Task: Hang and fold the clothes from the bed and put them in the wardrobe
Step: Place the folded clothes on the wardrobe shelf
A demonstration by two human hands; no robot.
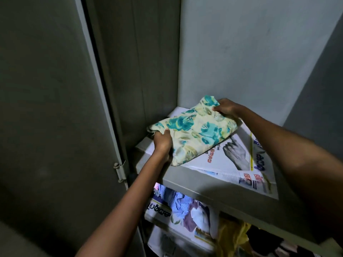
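Head view, looking down into the wardrobe. Left hand (pixel 161 140) grips the near-left corner of the folded floral garment (pixel 193 129) — fingers curled under the edge, thumb side on top of the cloth. Right hand (pixel 225 108) pinches the far edge near the top corner, fingers bent tight round the fabric, knuckles up. Both forearms reach in bare from below and from the right. The garment — cream with teal flowers — lies folded on the upper shelf (pixel 185 178), resting on a sheet of newspaper (pixel 233 160) that lines the shelf; its left end hangs slightly past the paper's edge. The shelf is grey metal. Below it, a lower shelf holds another newspaper (pixel 163 212), some crumpled clothes (pixel 187 208) in blue and purple, and a yellow cloth (pixel 232 236) at the right. Wardrobe door (pixel 46 108) stands open at the left, its hinge (pixel 119 170) visible. Back wall (pixel 250 52) pale grey, light dim.
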